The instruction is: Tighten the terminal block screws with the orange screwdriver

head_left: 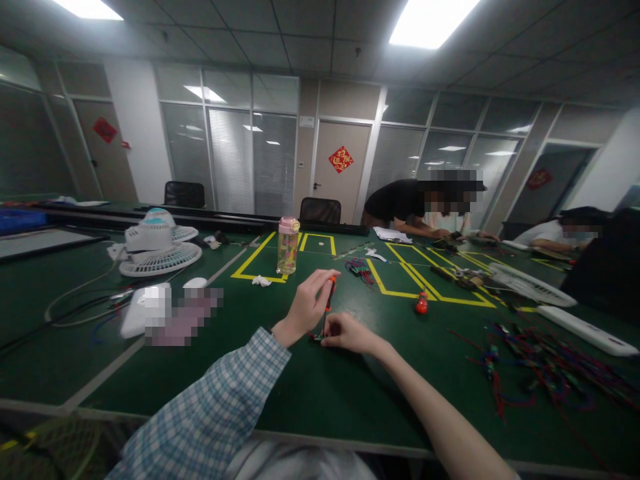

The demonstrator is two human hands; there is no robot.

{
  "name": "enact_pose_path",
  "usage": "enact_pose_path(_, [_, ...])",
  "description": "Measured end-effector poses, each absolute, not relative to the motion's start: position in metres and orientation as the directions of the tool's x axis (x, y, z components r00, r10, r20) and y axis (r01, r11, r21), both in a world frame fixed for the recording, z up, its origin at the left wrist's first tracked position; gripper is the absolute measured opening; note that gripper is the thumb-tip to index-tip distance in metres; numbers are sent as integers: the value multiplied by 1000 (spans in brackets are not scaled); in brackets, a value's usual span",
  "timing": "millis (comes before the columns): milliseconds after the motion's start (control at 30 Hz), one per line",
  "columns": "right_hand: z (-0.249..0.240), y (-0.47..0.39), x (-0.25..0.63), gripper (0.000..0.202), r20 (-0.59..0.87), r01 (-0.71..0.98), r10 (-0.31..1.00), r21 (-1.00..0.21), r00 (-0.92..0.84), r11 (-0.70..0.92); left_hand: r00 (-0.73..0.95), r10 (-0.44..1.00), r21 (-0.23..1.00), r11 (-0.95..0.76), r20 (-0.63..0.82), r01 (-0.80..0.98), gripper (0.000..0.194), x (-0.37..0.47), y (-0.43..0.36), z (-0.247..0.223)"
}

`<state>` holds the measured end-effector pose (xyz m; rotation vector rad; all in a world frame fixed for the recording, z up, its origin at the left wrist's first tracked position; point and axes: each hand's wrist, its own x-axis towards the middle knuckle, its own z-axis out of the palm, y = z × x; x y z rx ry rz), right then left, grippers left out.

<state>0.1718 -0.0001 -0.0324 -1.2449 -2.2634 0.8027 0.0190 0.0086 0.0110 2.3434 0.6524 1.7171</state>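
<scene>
My left hand (311, 299) is closed round the orange and black handle of a screwdriver (331, 293), which stands nearly upright with its shaft pointing down. Below it, a small circuit board (317, 338) lies on the green table (350, 400), at the screwdriver's lower end. The fingers of my right hand (345, 332) are pinched at the board's right edge, beside the shaft. The exact contact between the tip and the board is too small to make out.
A pink-lidded bottle (287, 247) stands beyond my hands. White fans (160, 257) are at the left. Wired boards (555, 367) lie in a heap at the right, and a red object (422, 303) nearer. People (400, 203) work across the table.
</scene>
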Motion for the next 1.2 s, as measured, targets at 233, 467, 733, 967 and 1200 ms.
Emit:
enact_pose_path(233, [-36,0,173,12,98,606,863,-673,-495,424,203,496,451,-862,844,231,29,15,6,13])
enact_pose_path(467, [-35,-2,171,13,145,597,860,-664,-489,451,142,535,506,-839,833,199,25,18,0,15])
enact_pose_path(733, [-47,-1,169,14,247,531,852,-692,-462,488,46,585,571,-804,810,166,14,19,1,11])
enact_pose_path(967, [-59,-5,165,12,380,514,843,-671,-382,535,85,596,578,-798,798,169,28,16,0,11])
enact_pose_path(1200, [-57,-5,166,13,358,523,857,-682,-370,511,64,568,550,-816,821,181,23,18,-4,12])
